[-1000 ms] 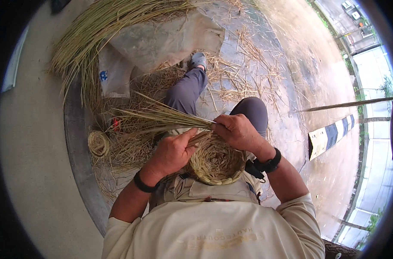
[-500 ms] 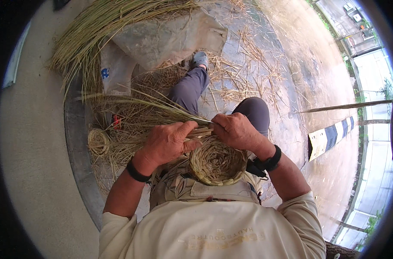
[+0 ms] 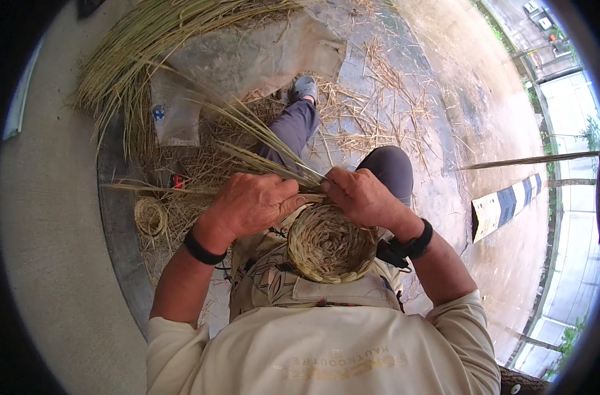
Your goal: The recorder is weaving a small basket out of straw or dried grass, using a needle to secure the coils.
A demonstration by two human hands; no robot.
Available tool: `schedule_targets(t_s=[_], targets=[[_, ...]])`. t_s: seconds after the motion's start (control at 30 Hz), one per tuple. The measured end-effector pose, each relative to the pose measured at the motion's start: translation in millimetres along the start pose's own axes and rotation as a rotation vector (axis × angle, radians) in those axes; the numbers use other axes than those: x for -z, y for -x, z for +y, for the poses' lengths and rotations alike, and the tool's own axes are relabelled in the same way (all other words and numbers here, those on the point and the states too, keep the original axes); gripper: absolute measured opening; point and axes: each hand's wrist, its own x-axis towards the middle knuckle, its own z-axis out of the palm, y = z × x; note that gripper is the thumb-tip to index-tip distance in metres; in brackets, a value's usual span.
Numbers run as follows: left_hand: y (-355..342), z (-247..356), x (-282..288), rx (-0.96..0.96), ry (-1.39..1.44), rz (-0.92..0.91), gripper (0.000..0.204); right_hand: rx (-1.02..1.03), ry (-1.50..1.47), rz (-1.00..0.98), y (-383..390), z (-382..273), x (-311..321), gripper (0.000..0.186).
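A round coiled straw basket (image 3: 331,243), woven from pale and greenish stalks, rests on my lap with its hollow facing up. At its far rim my right hand (image 3: 360,195) pinches the ends of a bundle of straw stalks (image 3: 267,140). The bundle fans out from there to the far left, over my leg. My left hand (image 3: 259,201) is closed beside it, thumb toward the basket's rim, on straw that runs out to the left. Exactly which stalks each hand grips is partly hidden by the fingers.
A small straw coil (image 3: 151,217) lies at the left amid loose straw. Behind it is a red object (image 3: 177,181). A large heap of long green stalks (image 3: 135,66) and a dusty sack (image 3: 247,59) lie farther off. A striped barrier (image 3: 507,207) stands at the right.
The bundle's loose stalks have swung up and away from me, spreading apart, while some still trail left. My left hand has shifted slightly left and is more closed. The basket stays on my lap.
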Motion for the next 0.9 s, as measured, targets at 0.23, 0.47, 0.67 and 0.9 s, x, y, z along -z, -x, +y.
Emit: schedule_targets(t_s=[0.23,0.47,0.67,0.9], targets=[[-2.9,-1.1,2.0,0.023,0.066,-0.072,0.027,-0.083,-0.082,-0.009,2.0,-3.3,4.4,0.022],[-8.0,4.5,8.7,0.03,0.11,-0.069,0.03,-0.261,-0.42,-0.064,-0.1,-3.2,11.4,0.026],[-8.1,6.7,5.6,0.119,0.043,-0.131,0.03,-0.225,-0.445,-0.046,-0.5,-7.9,10.4,0.026],[-2.2,18.5,-8.0,0.134,0.037,0.002,0.032,-0.163,-0.314,-0.068,4.0,-13.5,11.9,0.018]])
